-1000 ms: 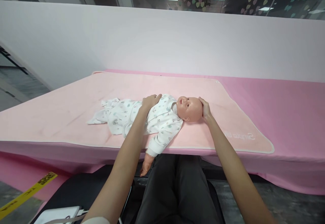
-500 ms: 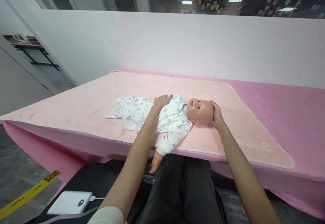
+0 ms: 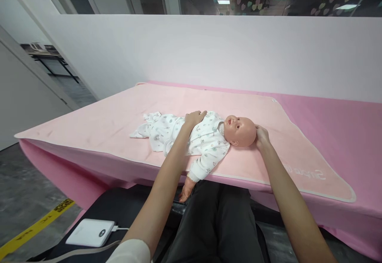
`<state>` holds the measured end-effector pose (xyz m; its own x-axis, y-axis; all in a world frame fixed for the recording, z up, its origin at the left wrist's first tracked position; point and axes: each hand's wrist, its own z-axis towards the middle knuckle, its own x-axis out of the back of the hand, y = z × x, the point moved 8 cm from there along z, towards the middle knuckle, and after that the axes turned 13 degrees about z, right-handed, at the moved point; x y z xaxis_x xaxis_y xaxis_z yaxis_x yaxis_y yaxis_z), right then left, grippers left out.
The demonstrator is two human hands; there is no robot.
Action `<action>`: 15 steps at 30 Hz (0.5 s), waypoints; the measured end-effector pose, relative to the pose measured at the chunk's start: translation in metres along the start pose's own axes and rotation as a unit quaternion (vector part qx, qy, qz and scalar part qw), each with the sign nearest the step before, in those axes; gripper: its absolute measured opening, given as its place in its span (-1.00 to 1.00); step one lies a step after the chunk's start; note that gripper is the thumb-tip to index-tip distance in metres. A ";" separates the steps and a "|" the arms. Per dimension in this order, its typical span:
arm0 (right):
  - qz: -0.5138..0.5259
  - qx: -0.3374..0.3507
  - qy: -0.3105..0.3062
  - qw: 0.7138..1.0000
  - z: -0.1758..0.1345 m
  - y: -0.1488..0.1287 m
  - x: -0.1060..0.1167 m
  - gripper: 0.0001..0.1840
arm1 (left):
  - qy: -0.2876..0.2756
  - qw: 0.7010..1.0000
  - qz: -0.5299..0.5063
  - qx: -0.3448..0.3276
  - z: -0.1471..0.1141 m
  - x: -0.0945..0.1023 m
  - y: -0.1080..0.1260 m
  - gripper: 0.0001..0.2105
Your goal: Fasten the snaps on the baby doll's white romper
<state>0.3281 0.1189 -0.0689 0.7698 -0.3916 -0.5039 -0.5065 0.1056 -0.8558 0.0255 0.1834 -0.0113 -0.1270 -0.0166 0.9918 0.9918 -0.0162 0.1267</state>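
A baby doll [image 3: 205, 135] in a white printed outfit lies on its back on a peach mat [image 3: 98, 123], its head toward the right. My left hand [image 3: 195, 118] rests on the doll's torso with the fingers laid flat across the clothing. At the crown of the bald doll head [image 3: 242, 131], my right hand [image 3: 262, 135] is cupped around it, with some fingers hidden behind and beneath. One doll arm hangs over the table's near edge, its bare hand [image 3: 187, 189] above my lap. The far arm is mostly out of sight.
A pink cloth [image 3: 337, 123] covers the table beneath the mat and drapes down in front. A white wall [image 3: 209, 52] stands behind. To my left, a white power bank [image 3: 91, 232] with a cable lies on a black surface. Yellow tape [image 3: 36, 227] marks the floor.
The whole view has shifted slightly. My right hand sits a little lower on the doll's head, its fingers less over the top. My left hand and the doll look much the same.
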 end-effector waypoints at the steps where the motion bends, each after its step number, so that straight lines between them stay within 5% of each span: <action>1: 0.009 -0.003 0.028 1.000 0.000 -0.001 0.004 -0.95 | 0.002 1.000 -0.002 0.000 0.001 0.000 0.000 -0.44; 5: 0.049 0.039 0.113 0.992 -0.005 -0.013 0.017 -0.86 | 0.028 0.998 -0.056 -0.002 0.003 0.000 -0.003 -0.52; 8: 0.082 0.061 0.151 0.983 -0.006 -0.020 0.024 -0.83 | 0.068 0.972 -0.226 -0.009 0.000 0.006 -0.005 -0.55; 13: 0.125 0.075 0.175 0.974 -0.004 -0.021 0.028 -0.79 | 0.074 0.787 -0.597 -0.137 -0.021 0.029 0.012 -0.57; 15: 0.134 0.081 0.169 0.973 -0.004 -0.022 0.026 -0.79 | 0.006 0.767 -0.601 -0.225 -0.038 0.035 0.035 -0.60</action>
<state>0.3579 0.1028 -0.0628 0.4340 -0.6054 -0.6672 -0.5827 0.3762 -0.7204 0.0555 0.1444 0.0274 -0.9487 0.2712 0.1624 0.0529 -0.3702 0.9275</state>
